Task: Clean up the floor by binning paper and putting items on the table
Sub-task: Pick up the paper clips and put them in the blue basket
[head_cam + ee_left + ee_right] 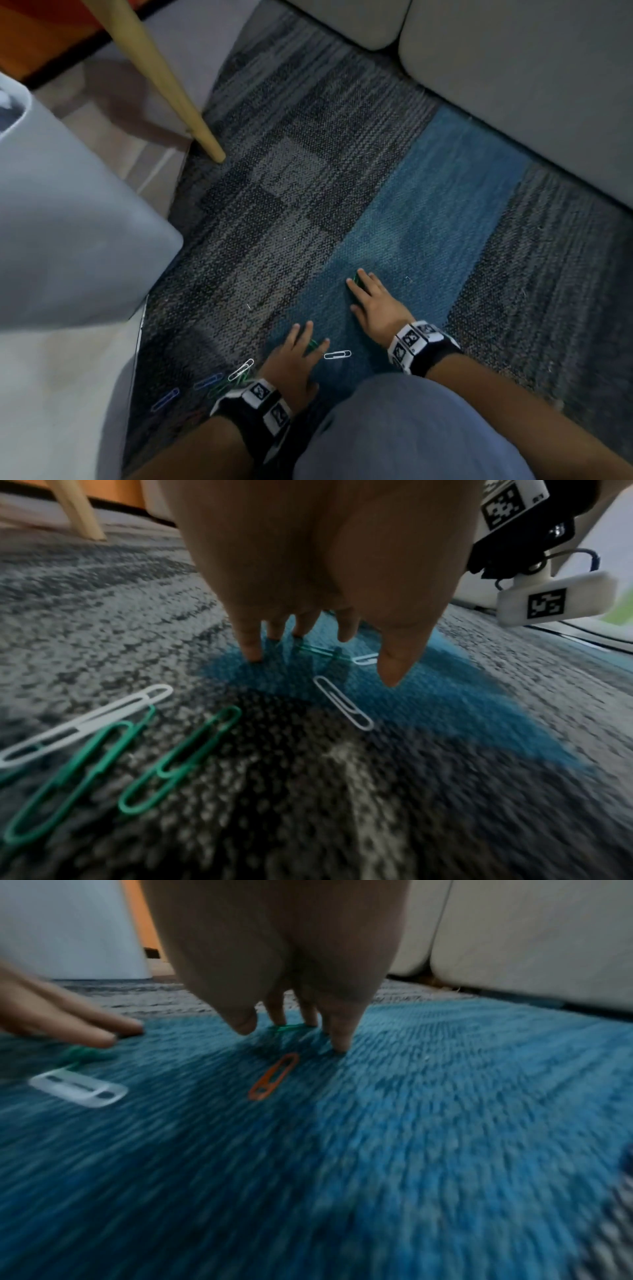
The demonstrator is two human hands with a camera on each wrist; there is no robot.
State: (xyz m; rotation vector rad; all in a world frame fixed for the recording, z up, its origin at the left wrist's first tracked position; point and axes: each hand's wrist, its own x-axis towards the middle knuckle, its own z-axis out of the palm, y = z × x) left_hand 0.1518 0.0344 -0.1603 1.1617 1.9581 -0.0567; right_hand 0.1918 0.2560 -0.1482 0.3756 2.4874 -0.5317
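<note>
Coloured paper clips lie scattered on the carpet. My left hand (301, 346) has straight fingers down on a green clip (322, 651), with a white clip (337, 354) just to its right. More white (85, 725), green (181, 761) and blue clips (207, 381) lie to its left. My right hand (368, 294) is flat on the blue carpet patch, its fingertips touching another green clip (287, 1027). An orange clip (274, 1076) lies under the palm, hidden in the head view. Neither hand holds anything.
A pale grey bin (68, 222) stands at the left on hard floor. A wooden table leg (164, 75) slants down at the carpet's edge. A grey sofa (513, 85) borders the carpet at the back right. My knee (411, 428) is in the foreground.
</note>
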